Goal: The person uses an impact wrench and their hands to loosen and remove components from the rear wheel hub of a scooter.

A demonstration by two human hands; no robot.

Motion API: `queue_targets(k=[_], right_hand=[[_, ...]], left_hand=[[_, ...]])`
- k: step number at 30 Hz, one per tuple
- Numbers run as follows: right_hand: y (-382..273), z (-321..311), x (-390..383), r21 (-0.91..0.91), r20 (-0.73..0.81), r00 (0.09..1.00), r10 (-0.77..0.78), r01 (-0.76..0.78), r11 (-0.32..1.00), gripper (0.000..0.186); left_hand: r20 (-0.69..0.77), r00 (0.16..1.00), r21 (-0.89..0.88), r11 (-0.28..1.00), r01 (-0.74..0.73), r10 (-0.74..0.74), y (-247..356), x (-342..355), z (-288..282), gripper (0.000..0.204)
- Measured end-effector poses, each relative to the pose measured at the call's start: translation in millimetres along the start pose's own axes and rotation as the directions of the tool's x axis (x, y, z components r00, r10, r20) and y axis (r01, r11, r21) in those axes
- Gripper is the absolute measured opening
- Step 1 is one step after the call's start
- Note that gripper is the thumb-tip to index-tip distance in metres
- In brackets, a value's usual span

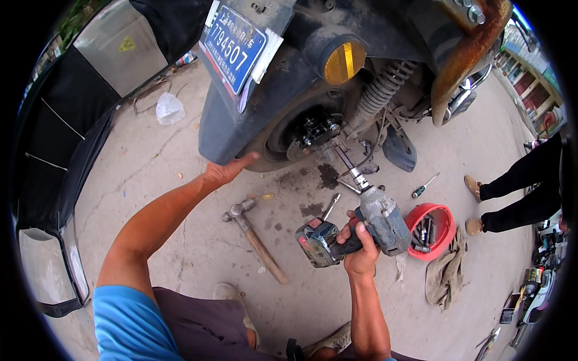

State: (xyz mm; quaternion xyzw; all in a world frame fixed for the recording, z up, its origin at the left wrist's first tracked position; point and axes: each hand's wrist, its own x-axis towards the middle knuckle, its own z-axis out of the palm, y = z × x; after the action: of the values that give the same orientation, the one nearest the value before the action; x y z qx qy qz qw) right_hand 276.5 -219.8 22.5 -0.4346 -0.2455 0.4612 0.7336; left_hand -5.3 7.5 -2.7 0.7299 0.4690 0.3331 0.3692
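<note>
My right hand (361, 256) is closed round the handle of a cordless impact wrench (385, 219), its battery pack toward the left. A long socket on its nose (352, 165) points up at the wheel's hub (319, 129), close to it; whether they touch I cannot tell. With my left hand (226, 171) I grip the tyre (265, 157) by the lower edge of the dark mudguard (220, 132); some of its fingers are hidden. The wheel belongs to a scooter-like vehicle with a coil shock absorber (385, 90) and an orange reflector (344, 62).
A wooden-handled hammer (256, 240) lies on the concrete floor. To the right are a red bowl (448, 219) of sockets, a dirty glove-like cloth (445, 277) and a screwdriver (426, 186). A metal bar (330, 206) lies behind the wrench. Another person's legs (521, 192) stand at right.
</note>
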Motion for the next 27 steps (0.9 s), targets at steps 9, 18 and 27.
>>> queue_targets(k=[9, 18, 27], right_hand=[[31, 15, -14, -0.036, -0.052, 0.987, 0.152, -0.154, 0.987, 0.037], [38, 12, -14, 0.116, -0.072, 0.962, 0.264, -0.255, 0.96, 0.03], [38, 16, -14, 0.102, -0.069, 0.952, 0.297, -0.289, 0.952, 0.038]], left_hand=[[-0.002, 1.0, -0.01, 1.0, -0.01, 0.01, -2, 0, 0, 0.085], [-0.057, 0.998, 0.001, 0.999, -0.038, 0.038, -10, 1, 2, 0.078], [-0.101, 0.994, 0.024, 0.999, -0.039, 0.041, -9, 0, 4, 0.073]])
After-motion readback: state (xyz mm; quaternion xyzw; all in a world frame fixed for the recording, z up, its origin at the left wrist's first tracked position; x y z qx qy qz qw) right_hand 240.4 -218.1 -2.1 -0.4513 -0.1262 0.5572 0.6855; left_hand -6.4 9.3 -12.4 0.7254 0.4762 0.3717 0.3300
